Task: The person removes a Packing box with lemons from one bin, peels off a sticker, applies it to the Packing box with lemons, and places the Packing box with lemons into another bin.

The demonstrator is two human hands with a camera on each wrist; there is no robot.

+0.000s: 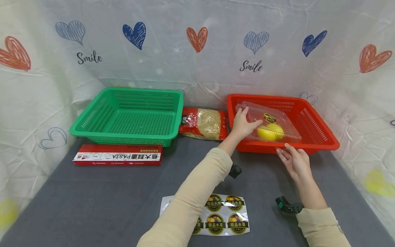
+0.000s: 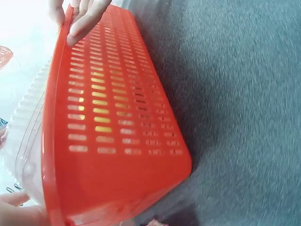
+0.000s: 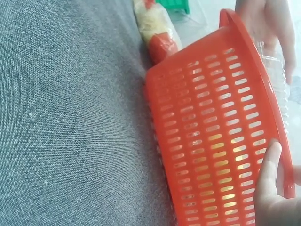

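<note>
A clear plastic box [image 1: 285,125] with a round black-and-gold sticker lies tilted in the red basket [image 1: 321,128]. Inside the box, yellow round fruit [image 1: 271,133] shows through the plastic; its exact kind is unclear. My left hand [image 1: 242,126] grips the box's left end, thumb over the top and fingers spread along the far corner. At the front of the basket, my right hand [image 1: 296,163] pinches the rim, as the left wrist view also shows with those fingers [image 2: 84,23]. Yellow shows through the basket's slots in both wrist views.
A red-and-clear bag of grain-like food [image 1: 205,123] lies between the red basket and a green basket [image 1: 126,137]. In front of the green one is a red pasta box [image 1: 117,155]. A sheet of round fruit stickers [image 1: 216,219] lies on the grey cloth, partly under my left arm.
</note>
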